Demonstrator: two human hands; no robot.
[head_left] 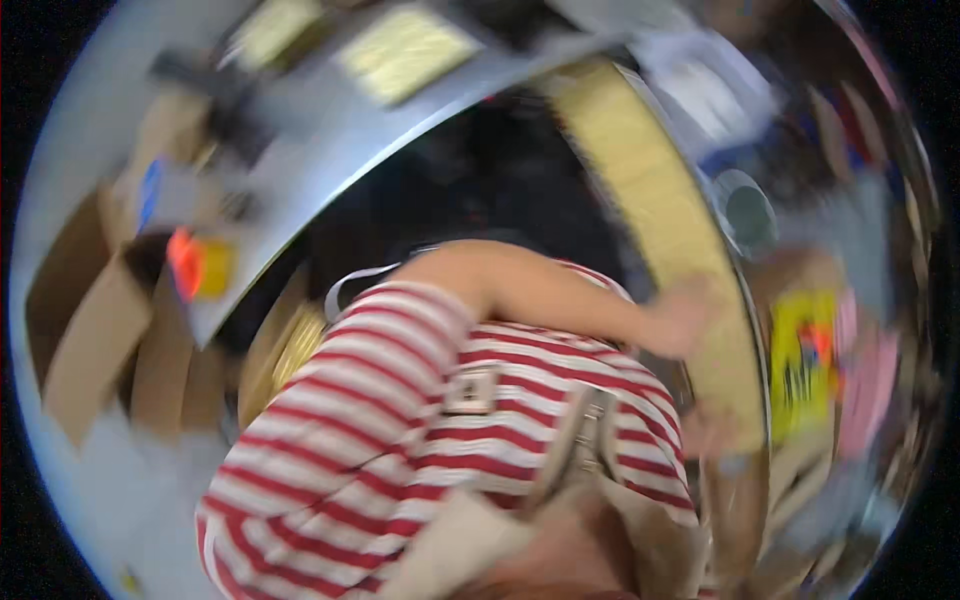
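Observation:
My left arm, in a red-and-white striped sleeve, bends across my body to the right. My left hand is over a long tan panel; motion blurs its fingers, and I cannot tell whether it touches the panel. Lower down, close to the near end of that panel, my right hand shows only as a smeared patch beside my striped top. Whether either hand holds anything does not show.
Left and ahead curves a grey table bearing a pale yellow block and orange and yellow tape rolls. Open cardboard boxes stand at the left. Beyond the panel are a grey round container and a yellow package.

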